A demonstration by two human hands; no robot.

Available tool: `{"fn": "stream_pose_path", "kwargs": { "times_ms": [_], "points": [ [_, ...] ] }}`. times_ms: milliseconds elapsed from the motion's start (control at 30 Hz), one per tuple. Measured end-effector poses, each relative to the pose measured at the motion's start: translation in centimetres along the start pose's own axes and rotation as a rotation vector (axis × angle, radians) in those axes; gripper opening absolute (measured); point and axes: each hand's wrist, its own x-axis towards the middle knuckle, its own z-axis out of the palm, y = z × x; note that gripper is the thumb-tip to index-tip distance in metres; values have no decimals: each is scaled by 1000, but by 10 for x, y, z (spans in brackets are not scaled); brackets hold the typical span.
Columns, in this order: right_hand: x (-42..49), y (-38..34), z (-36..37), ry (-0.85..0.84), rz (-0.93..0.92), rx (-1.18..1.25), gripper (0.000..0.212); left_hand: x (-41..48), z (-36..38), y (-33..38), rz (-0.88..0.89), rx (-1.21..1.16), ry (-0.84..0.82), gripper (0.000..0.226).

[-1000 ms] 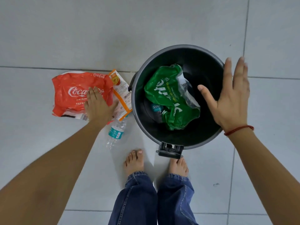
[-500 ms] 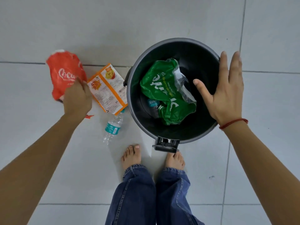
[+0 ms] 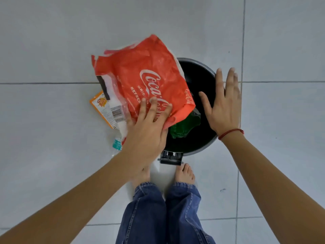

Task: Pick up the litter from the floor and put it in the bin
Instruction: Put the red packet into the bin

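The left hand (image 3: 147,131), fingers pinching, has lifted the red wrapper (image 3: 146,81) off the floor to the bin (image 3: 209,71) at centre frame. The right hand (image 3: 223,106) hovers there, fingers spread. A drop probably follows.

2 hands (image 3: 147,132) – 1 bin (image 3: 209,138) – 2 wrappers (image 3: 146,81), 1 packet (image 3: 102,106), 1 bottle (image 3: 117,144)

Your left hand (image 3: 147,131) grips the red Coca-Cola wrapper (image 3: 144,80) by its near edge, fingers spread over the print, and holds it raised across the left part of the black bin (image 3: 205,145). Your right hand (image 3: 223,110) is flat and open over the bin's right rim, empty. A green wrapper (image 3: 184,127) lies inside the bin. Left of the bin, on the tiled floor (image 3: 52,120), lie an orange snack packet (image 3: 102,108) and a small clear bottle (image 3: 117,144), both partly covered. Your bare feet (image 3: 184,175) stand just near of the bin's pedal (image 3: 170,158).
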Motion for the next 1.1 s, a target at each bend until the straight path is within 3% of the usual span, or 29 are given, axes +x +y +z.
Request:
{"fn": "stream_pose_path", "kwargs": {
  "times_ms": [167, 300, 567, 700, 833, 933, 1033, 1100],
  "points": [
    [0, 4, 8, 67, 8, 96, 50, 28, 14, 20, -111, 100, -72, 53],
    [-1, 6, 8, 65, 28, 140, 50, 23, 33, 43, -56, 41, -84, 53],
    [0, 2, 3, 42, 27, 133, 52, 88, 87, 53, -193, -368, -552, 49],
    [0, 2, 6, 56, 27, 140, 52, 107, 102, 55, -197, -318, -719, 64],
    [0, 2, 7, 58, 38, 131, 53, 102, 78, 66, -234, -275, -751, 68],
    [1, 2, 8, 52, 38, 143, 53, 78, 46, 68, -146, -403, -577, 65],
    [0, 5, 9, 57, 37, 148, 54, 30, 15, 46, 13, -716, -14, 50],
    [0, 7, 10, 68, 36, 145, 54, 4, 12, 13, -61, -805, 397, 37]
  ]
}}
